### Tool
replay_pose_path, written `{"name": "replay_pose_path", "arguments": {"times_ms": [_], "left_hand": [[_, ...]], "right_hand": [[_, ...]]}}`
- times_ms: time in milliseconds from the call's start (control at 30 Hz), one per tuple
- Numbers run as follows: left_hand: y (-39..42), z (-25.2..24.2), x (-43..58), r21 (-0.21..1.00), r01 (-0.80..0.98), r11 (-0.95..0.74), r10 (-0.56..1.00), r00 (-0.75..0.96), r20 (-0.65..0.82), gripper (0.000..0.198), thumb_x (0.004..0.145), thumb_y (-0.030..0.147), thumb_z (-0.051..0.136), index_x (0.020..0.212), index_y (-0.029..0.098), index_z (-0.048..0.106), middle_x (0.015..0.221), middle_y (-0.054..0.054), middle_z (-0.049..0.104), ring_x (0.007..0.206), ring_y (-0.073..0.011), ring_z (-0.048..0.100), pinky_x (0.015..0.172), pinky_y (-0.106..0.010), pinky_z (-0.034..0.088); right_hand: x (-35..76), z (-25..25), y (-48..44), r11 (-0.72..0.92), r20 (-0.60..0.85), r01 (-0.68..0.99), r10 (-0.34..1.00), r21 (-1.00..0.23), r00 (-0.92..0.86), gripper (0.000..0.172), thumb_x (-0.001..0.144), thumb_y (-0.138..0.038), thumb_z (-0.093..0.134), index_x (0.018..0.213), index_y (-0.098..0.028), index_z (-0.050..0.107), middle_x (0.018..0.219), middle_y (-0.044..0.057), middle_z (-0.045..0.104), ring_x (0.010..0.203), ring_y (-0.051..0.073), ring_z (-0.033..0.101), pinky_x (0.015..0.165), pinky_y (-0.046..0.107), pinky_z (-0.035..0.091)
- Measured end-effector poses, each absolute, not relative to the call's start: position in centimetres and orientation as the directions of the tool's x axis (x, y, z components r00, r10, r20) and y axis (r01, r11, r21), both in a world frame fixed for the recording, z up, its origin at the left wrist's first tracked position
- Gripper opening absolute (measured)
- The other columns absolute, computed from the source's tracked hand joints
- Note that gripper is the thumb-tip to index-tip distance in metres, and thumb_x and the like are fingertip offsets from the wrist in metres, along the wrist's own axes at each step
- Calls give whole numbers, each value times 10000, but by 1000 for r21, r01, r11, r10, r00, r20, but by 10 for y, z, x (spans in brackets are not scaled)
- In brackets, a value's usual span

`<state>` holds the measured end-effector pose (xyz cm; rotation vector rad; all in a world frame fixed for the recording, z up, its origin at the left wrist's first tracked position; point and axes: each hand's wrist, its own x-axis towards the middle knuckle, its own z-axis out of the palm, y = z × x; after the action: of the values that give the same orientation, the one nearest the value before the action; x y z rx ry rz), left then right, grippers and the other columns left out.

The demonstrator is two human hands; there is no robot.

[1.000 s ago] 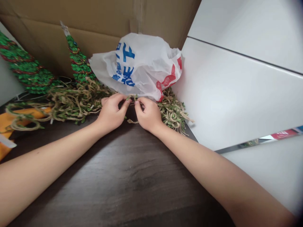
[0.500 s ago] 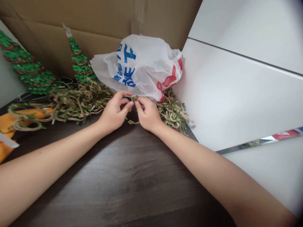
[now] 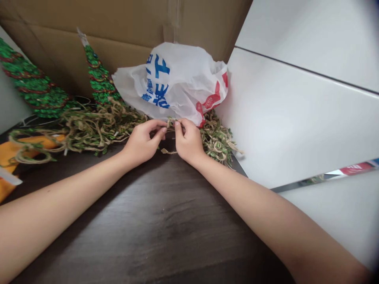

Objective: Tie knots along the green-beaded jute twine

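Note:
Between my two hands is a short stretch of jute twine (image 3: 171, 123) with small green leaves. My left hand (image 3: 144, 140) pinches its left end between thumb and fingertips. My right hand (image 3: 188, 138) grips it on the other side, thumb on top and fingers curled behind. A loose twine end (image 3: 168, 151) hangs just below, over the dark tabletop. To the left spreads a tangled heap of leafy twine (image 3: 97, 126), and a smaller leafy twine bundle (image 3: 218, 140) lies to the right of my right wrist.
A crumpled white plastic bag (image 3: 183, 79) with blue and red print rises right behind my hands, before a cardboard panel (image 3: 124, 27). Two green tinsel trees (image 3: 99, 75) stand at the back left. Orange cloth (image 3: 38, 144) lies at the left edge; white panels (image 3: 284, 98) border the right.
My right hand has shifted slightly to the right, widening the gap between my hands and showing more of the twine. My left hand has barely moved.

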<state>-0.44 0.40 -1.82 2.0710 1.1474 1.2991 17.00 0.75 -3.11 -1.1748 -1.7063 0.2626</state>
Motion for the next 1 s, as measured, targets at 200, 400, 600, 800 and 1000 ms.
{"name": "replay_pose_path", "arguments": {"times_ms": [200,400,600,800,1000], "left_hand": [[-1,-13,-3,686,421,-593,801,221,557,205,935,374,690,992,225,819,989,-68,836,915,-245,765,921,-401,630],[1,-14,-4,730,415,-543,833,159,530,161,877,341,753,979,218,740,914,-48,810,846,-233,754,847,-393,629],[6,-18,-5,750,368,-549,832,154,533,264,870,354,755,1081,195,745,853,-39,774,798,-218,728,828,-391,605],[3,-14,-4,740,408,-535,834,110,541,156,892,351,740,980,224,718,861,-36,776,811,-222,735,803,-382,614],[3,-13,-5,750,433,-499,842,36,539,116,907,314,711,971,222,683,826,-21,762,784,-213,734,767,-365,613]], "right_hand": [[171,-28,5,503,530,632,831,-589,-168,256,1063,-215,463,985,-231,706,977,58,735,972,231,670,917,374,544],[170,-30,5,545,516,622,819,-562,-252,258,1043,-182,445,971,-245,684,1028,60,667,1027,231,656,970,391,574],[169,-30,4,566,532,584,808,-582,-253,279,1069,-213,431,1085,-232,708,1129,86,698,1125,240,668,1053,407,561],[166,-23,-7,437,502,707,855,-556,-134,312,1075,-213,422,1188,-212,713,1246,118,785,1200,296,693,1109,510,471],[162,-21,-18,441,560,787,815,-431,-149,244,1074,-283,511,1089,-255,753,1094,94,810,1065,298,697,1081,536,380]]}}
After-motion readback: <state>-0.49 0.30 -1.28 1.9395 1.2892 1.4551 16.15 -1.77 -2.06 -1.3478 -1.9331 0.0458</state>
